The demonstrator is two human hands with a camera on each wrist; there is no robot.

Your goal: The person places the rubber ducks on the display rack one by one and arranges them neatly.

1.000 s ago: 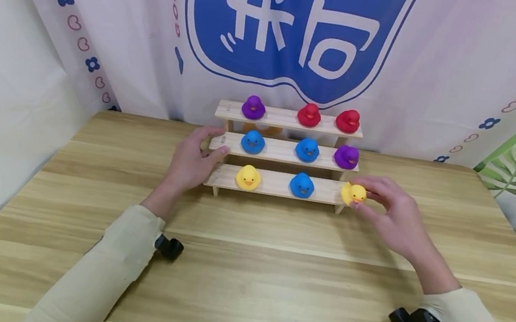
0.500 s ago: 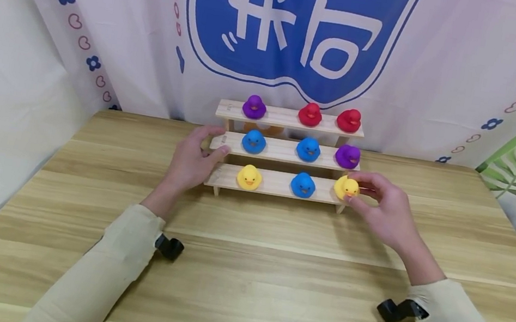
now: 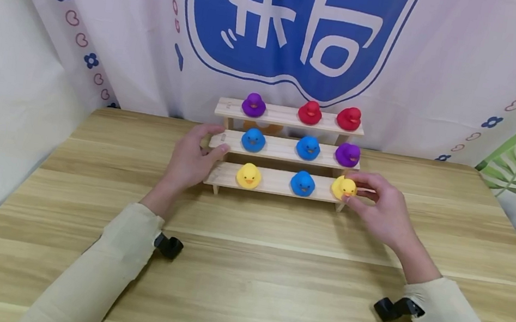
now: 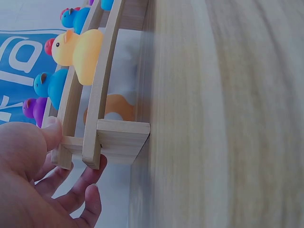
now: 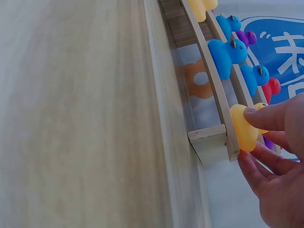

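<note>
A three-tier wooden display stand [image 3: 275, 182] holds rubber ducks on every step. At its left end my left hand [image 3: 193, 156] grips the middle step, thumb on top; the left wrist view shows the fingers [image 4: 85, 183] curled by the step ends. My right hand [image 3: 382, 209] pinches a yellow rubber duck [image 3: 343, 188] at the right end of the bottom step. In the right wrist view that yellow duck [image 5: 243, 128] sits on the board between thumb and fingers. Along the same step are a blue duck [image 3: 302, 184] and another yellow duck [image 3: 248, 176].
The middle step carries two blue ducks, one at the left [image 3: 253, 140], and a purple duck [image 3: 348, 155]. Up top are a purple duck [image 3: 253, 105] and two red ducks, one at the right end [image 3: 349, 119]. A printed curtain [image 3: 129, 55] hangs behind the wooden table [image 3: 240, 290].
My right hand has moved left with the yellow duck, from beyond the bottom step's right end onto the step. The left hand stays at the stand's left end.
</note>
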